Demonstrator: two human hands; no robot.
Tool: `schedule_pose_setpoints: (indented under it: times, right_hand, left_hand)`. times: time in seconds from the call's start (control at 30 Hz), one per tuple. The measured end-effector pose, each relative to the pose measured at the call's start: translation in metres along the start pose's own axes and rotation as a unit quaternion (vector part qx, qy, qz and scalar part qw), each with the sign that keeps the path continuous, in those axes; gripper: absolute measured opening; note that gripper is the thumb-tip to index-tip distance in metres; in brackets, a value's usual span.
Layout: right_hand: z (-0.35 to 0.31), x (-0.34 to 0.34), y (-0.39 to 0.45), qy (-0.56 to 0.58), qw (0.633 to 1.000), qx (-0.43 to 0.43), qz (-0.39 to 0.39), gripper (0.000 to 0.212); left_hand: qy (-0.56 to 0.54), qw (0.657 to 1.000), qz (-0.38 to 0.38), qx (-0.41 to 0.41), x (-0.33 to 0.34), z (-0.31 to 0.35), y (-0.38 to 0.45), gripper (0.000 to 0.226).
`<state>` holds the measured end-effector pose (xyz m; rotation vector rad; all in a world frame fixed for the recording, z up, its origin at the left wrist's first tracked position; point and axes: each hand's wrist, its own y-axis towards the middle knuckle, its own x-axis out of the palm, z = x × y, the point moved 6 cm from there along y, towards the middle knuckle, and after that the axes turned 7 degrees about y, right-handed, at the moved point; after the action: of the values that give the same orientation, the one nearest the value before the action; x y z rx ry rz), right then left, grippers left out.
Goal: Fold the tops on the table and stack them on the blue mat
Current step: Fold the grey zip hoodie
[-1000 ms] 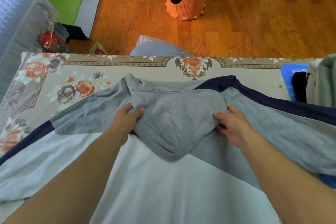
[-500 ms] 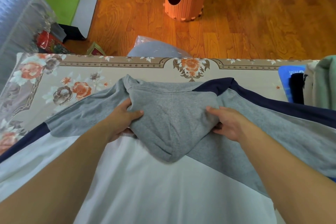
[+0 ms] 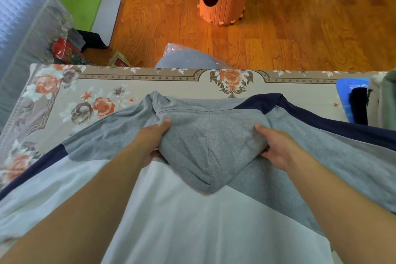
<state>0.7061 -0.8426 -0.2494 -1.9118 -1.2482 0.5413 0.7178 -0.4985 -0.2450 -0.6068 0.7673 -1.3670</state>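
A grey, white and navy hooded top [image 3: 192, 210] lies spread back-up across the bench [image 3: 171, 85], its hood [image 3: 210, 148] folded down onto the back so the point aims toward the person. The left hand [image 3: 150, 141] grips the hood's left edge, thumb on top and the fingers tucked under the cloth; the right hand [image 3: 276, 146] does the same on the right edge, its fingers curled round the fold. Holding both sides at once looks meant to square the hood on the centre line and flatten it before the sleeves come in (a lopsided hood would make a lumpy bundle). The left sleeve [image 3: 70, 146] runs off toward the near-left corner and the right sleeve [image 3: 342, 135] stretches toward the right edge, so both seem to need folding inward next. The far strip of the flowered bench cover is bare of clothes, which leaves some room to slide the top forward, while the near hem hangs out of view below the frame. At the far right the blue mat [image 3: 347, 92] shows only as a narrow strip, with a dark item [image 3: 359, 107] and pale green cloth [image 3: 385, 100] on or beside it; whether they rest fully on the mat I cannot tell. The right sleeve lies near that stack, so a wide sweep could drag into it.
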Motion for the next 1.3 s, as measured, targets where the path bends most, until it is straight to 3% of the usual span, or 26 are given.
schedule_pose_setpoints:
  times: [0.07,0.13,0.23,0.3,0.33,0.4,0.47,0.53,0.63,0.7,0.83,0.9,0.97,1.0,1.03,1.07,1.17,1.3]
  right_hand:
    - [-0.002,-0.003,0.003,-0.003,1.0,-0.019,0.004,0.044]
    - [-0.001,-0.007,0.007,-0.015,1.0,-0.026,0.009,0.052]
    - [-0.003,-0.008,0.009,-0.083,0.995,-0.045,0.025,0.041]
    - [-0.015,-0.007,0.008,-0.137,0.985,-0.085,0.06,0.035]
    - [-0.02,-0.006,0.008,-0.148,0.981,-0.101,0.072,0.032]
    - [-0.029,-0.002,0.011,-0.152,0.977,-0.125,0.081,0.032]
    - [-0.035,0.001,0.018,-0.161,0.974,-0.132,0.091,0.049]
    - [-0.042,0.005,0.029,-0.152,0.975,-0.125,0.098,0.062]
    - [-0.055,0.014,0.038,-0.122,0.98,-0.11,0.115,0.057]
    - [-0.067,0.016,0.041,-0.123,0.973,-0.137,0.141,0.045]
    - [-0.083,0.015,0.049,-0.157,0.956,-0.184,0.168,0.036]
    - [-0.082,0.019,0.046,-0.233,0.931,-0.217,0.179,0.041]
    - [-0.076,0.021,0.044,-0.31,0.887,-0.249,0.235,0.044]
    - [-0.071,0.02,0.045,-0.31,0.885,-0.233,0.259,0.048]
    - [-0.066,0.018,0.046,-0.287,0.896,-0.197,0.277,0.056]
    - [-0.062,0.016,0.05,-0.256,0.91,-0.161,0.284,0.064]
    - [-0.071,0.02,0.066,-0.183,0.943,-0.144,0.236,0.073]
    - [-0.092,0.019,0.072,-0.185,0.934,-0.193,0.238,0.055]
  left_hand:
    - [-0.065,0.996,0.029,0.062,-0.004,0.006,0.003,0.023]
    - [-0.102,0.991,0.04,0.075,-0.008,0.005,0.004,0.027]
    - [-0.016,0.998,0.04,0.043,-0.007,0.006,0.003,0.03]
    - [0.013,0.998,0.057,0.024,-0.005,0.021,0.004,0.016]
    - [0.013,0.997,0.073,0.012,-0.005,0.03,0.006,0.02]
    - [0.051,0.995,0.085,-0.003,-0.009,0.047,0.018,0.059]
    - [0.1,0.99,0.096,0.008,-0.011,0.062,0.035,0.077]
    - [0.116,0.987,0.111,0.014,-0.012,0.071,0.05,0.064]
    - [0.135,0.975,0.156,0.077,-0.018,0.088,0.065,0.011]
    - [0.125,0.964,0.187,0.142,-0.021,0.094,0.067,0.009]
    - [0.158,0.922,0.271,0.229,-0.021,0.09,0.057,0.021]
    - [0.271,0.881,0.274,0.275,0.001,0.082,0.043,0.044]
    - [0.459,0.765,0.259,0.37,0.037,0.075,0.025,0.054]
    - [0.544,0.705,0.232,0.391,0.054,0.066,0.022,0.056]
    - [0.608,0.669,0.193,0.382,0.067,0.054,0.025,0.058]
    - [0.651,0.655,0.153,0.352,0.074,0.04,0.032,0.061]
    - [0.683,0.667,0.107,0.277,0.075,0.018,0.052,0.064]
    - [0.682,0.667,0.118,0.275,0.076,0.018,0.053,0.063]
